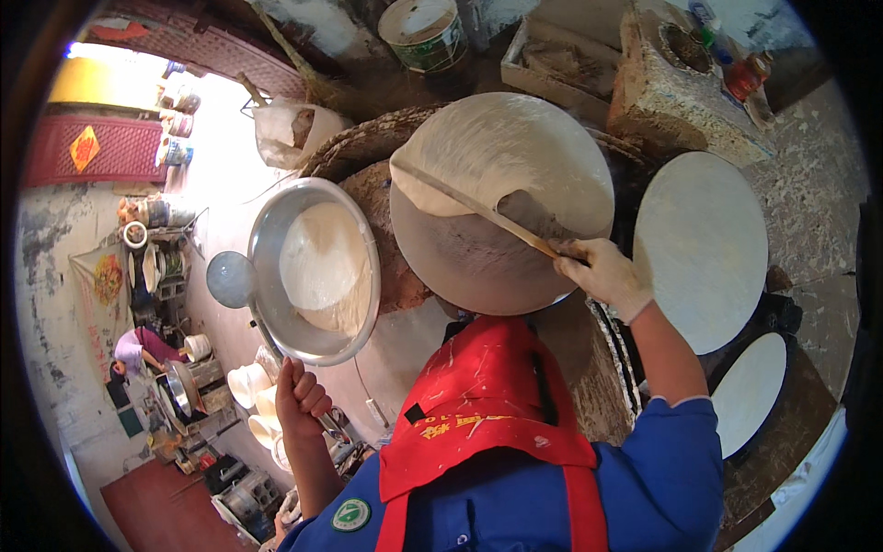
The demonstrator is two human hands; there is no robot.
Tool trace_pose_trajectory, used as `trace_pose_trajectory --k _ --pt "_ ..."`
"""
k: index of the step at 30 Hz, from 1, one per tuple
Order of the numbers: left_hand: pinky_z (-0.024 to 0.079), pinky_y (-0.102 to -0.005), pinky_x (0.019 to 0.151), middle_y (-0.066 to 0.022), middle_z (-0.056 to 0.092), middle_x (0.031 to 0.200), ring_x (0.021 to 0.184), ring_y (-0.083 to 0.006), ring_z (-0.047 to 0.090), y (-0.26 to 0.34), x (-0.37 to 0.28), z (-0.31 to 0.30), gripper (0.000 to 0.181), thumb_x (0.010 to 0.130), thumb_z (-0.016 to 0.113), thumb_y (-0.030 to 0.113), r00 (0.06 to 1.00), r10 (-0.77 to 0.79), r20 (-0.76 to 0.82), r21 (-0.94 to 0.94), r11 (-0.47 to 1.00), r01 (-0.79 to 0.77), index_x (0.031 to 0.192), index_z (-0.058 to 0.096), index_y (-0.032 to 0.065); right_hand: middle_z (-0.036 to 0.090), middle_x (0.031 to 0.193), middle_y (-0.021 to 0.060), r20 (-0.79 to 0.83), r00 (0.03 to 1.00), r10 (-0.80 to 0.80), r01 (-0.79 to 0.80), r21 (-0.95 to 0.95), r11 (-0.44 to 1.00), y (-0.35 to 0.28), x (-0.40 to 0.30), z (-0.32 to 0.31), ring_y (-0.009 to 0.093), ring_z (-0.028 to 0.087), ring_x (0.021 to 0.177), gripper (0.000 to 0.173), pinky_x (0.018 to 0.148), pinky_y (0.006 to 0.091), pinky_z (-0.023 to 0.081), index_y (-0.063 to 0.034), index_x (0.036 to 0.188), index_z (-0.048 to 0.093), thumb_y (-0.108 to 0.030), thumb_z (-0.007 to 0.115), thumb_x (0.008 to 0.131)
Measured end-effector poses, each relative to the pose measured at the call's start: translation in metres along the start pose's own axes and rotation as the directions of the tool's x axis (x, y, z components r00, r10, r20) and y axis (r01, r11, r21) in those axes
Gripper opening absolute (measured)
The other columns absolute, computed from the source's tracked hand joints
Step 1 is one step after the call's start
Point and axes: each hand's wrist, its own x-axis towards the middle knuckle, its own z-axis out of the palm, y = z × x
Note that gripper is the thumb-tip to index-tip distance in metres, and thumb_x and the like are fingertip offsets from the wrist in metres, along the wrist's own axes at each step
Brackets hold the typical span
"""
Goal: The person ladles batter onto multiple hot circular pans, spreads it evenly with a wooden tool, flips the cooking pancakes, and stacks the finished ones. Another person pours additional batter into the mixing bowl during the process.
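My right hand (pixel 607 272), in a pale glove, grips a long wooden spreader (pixel 476 207) that lies across a round griddle (pixel 448 255). Pale batter (pixel 510 145) covers the far part of the griddle, with a curved edge and a bare patch near the stick. My left hand (pixel 301 393) is closed around the handle of a metal ladle (pixel 232 279), whose bowl is beside the rim of a large metal basin (pixel 254 241). Thick pale batter (pixel 324 269) lies in that basin, left of the griddle. To the right of the griddle rests a round white flatbread (pixel 700 252).
A smaller-looking white disc (pixel 750 393) lies at the lower right. Beyond the griddle stand a bucket (pixel 424 34), a wooden box (pixel 559 65) and a rough block (pixel 690 103). Another person (pixel 141 348) sits by a griddle at the far left.
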Motion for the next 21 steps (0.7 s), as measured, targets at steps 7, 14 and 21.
trace_pose_trajectory --k 7,14,21 --pt "0.017 -0.0219 0.032 0.0076 0.017 0.047 0.034 -0.0047 0.015 -0.009 -0.02 -0.007 0.034 0.098 0.033 0.034 1.0 0.004 -0.008 -0.033 0.999 -0.004 0.068 0.032 0.0163 0.066 0.086 0.0125 -0.373 0.922 -0.105 0.081 -0.081 0.993 -0.017 0.049 -0.018 0.025 0.063 0.079 0.031 0.074 0.032 0.046 -0.0043 0.099 0.065 -0.029 0.058 0.082" --pt "0.016 -0.0215 0.031 0.008 0.018 0.046 0.034 -0.0041 0.016 0.006 -0.019 -0.033 0.035 0.098 0.034 0.033 1.0 -0.015 0.0 0.062 0.998 0.015 0.067 0.033 0.0163 0.066 0.086 0.0153 -0.009 0.995 -0.096 0.096 0.078 0.992 0.0 -0.001 0.05 0.02 0.063 0.08 0.031 0.074 0.0298 0.047 -0.0019 0.107 0.062 -0.021 0.056 0.084" --pt "0.013 -0.0214 0.032 0.0083 0.017 0.047 0.034 -0.0037 0.015 0.043 0.005 -0.059 0.035 0.097 0.035 0.033 0.984 -0.149 0.098 0.153 0.979 0.133 0.067 0.034 0.0173 0.062 0.078 0.0018 -0.147 0.985 0.093 0.006 0.56 0.829 0.058 -0.121 0.188 0.009 0.056 0.072 0.023 0.069 0.0238 0.046 0.0048 0.1 0.061 -0.012 0.054 0.086"
